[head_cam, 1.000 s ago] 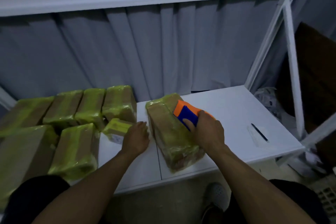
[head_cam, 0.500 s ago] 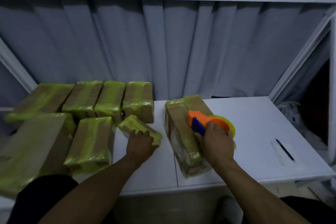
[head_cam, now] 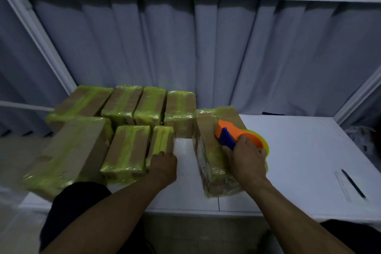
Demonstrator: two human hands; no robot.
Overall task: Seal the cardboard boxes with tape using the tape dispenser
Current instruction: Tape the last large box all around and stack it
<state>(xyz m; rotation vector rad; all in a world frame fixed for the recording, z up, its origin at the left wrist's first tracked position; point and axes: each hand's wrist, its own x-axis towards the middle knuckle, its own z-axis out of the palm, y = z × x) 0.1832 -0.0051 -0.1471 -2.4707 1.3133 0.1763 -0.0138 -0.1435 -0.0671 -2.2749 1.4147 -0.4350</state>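
A cardboard box (head_cam: pixel 208 146) wrapped in yellow-green tape stands near the middle of the white table (head_cam: pixel 299 150). My right hand (head_cam: pixel 245 158) grips the orange and blue tape dispenser (head_cam: pixel 228 133) with its yellow-green roll, pressed on the box's top right side. My left hand (head_cam: pixel 164 164) rests on the near end of a small taped box (head_cam: pixel 161 142), pushed against the other boxes on the left. How its fingers lie is partly hidden.
Several taped boxes fill the table's left side: a back row (head_cam: pixel 144 103), a large box (head_cam: pixel 70 150) at the front left and a medium one (head_cam: pixel 127 150). A pen on paper (head_cam: pixel 352 183) lies at the right. Grey curtain and white frame bars stand behind.
My left hand has slid the small taped box leftwards against the row of boxes and straightened it. My right hand with the dispenser has stayed on the middle box. The view has turned left.
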